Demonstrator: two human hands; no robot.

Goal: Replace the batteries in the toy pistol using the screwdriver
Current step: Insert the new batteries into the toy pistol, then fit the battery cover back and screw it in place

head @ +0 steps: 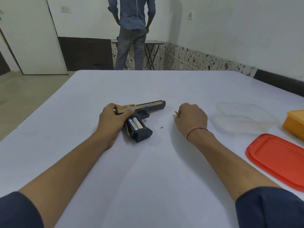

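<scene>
Left hand (113, 119) wraps rear of black-and-gold plastic toy pistol (148, 106): probably light, rigid, best held there. Right hand (191, 117) curled; contents unclear.

Right grip (190, 119) hiding what it pinches, orange box (294, 124) and red lid (276, 160) cut by edge, speck (161, 127) unidentifiable

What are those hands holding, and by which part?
The left hand grips the toy pistol by its rear end; the right hand pinches a small yellowish thing, unclear what.
</scene>
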